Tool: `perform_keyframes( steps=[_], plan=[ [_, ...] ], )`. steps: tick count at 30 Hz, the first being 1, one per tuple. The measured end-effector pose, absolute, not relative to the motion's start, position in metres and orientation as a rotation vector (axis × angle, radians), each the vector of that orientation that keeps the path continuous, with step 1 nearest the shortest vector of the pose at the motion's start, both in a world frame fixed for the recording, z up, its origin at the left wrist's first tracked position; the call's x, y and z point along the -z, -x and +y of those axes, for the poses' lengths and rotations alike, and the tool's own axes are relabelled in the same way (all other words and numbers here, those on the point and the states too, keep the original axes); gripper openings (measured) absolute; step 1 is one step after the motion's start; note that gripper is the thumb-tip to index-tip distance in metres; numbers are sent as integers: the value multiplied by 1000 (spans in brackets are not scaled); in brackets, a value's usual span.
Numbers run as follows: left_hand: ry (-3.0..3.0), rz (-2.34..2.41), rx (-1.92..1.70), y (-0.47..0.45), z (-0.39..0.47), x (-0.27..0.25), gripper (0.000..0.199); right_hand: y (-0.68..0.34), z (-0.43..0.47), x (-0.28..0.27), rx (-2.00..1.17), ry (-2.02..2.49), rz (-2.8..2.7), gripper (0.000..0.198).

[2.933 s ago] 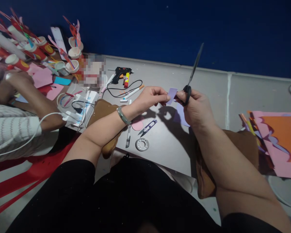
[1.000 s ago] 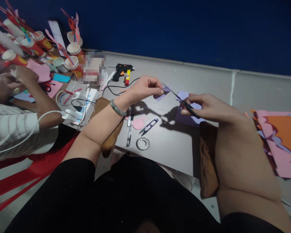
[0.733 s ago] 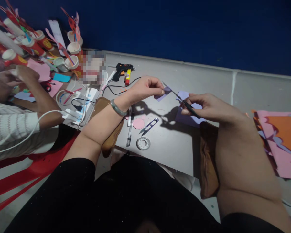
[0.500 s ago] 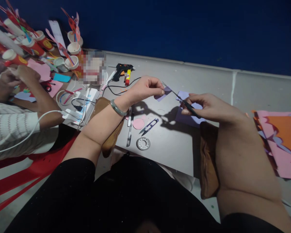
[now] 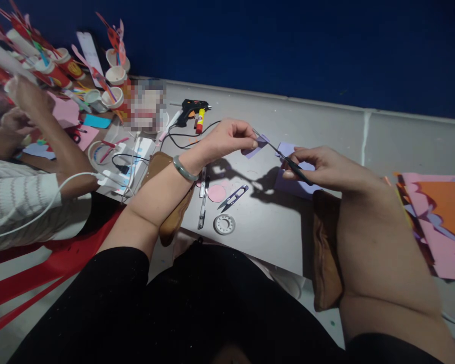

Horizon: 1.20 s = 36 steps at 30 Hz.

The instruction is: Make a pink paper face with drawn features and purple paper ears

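Between thumb and fingers, my left hand [image 5: 237, 137] pinches a small piece of purple paper [image 5: 253, 150] above the table. My right hand [image 5: 318, 164] is closed around the dark handles of a pair of scissors [image 5: 298, 169]. Their thin blades point up and left and lie across the purple piece, close to my left fingertips. Under the right hand lies a larger purple sheet [image 5: 288, 183], partly hidden by the hand and its shadow. Thread snips [image 5: 234, 198], a pink paper circle [image 5: 216, 193], a pen [image 5: 202, 210] and a white tape roll [image 5: 224, 224] lie nearer to me.
A black glue gun [image 5: 187, 112] with its cord and a yellow glue stick [image 5: 200, 121] lie beyond my left hand. At left stand red paper cups [image 5: 116, 98], a power strip [image 5: 142, 151] and a working co-worker [image 5: 34, 202]. Pink and orange sheets [image 5: 445, 217] are at right.
My hands, the scissors and the purple piece stay almost in place, with only a slight shift at the blades. At left, the co-worker's hand has risen.
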<state>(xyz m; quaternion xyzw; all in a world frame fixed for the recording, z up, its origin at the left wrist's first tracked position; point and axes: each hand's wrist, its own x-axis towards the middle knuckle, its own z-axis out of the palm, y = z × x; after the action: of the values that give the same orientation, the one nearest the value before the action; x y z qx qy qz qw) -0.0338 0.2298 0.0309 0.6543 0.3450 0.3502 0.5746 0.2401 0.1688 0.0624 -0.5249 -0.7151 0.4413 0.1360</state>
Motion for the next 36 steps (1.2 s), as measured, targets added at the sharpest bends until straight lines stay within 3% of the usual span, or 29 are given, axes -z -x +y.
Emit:
perform_keyframes(
  steps=[36],
  plan=[
    [-1562, 878, -721, 33, 227, -42, 23, -239, 169, -57, -1414, 1511, -2025, 85]
  ],
)
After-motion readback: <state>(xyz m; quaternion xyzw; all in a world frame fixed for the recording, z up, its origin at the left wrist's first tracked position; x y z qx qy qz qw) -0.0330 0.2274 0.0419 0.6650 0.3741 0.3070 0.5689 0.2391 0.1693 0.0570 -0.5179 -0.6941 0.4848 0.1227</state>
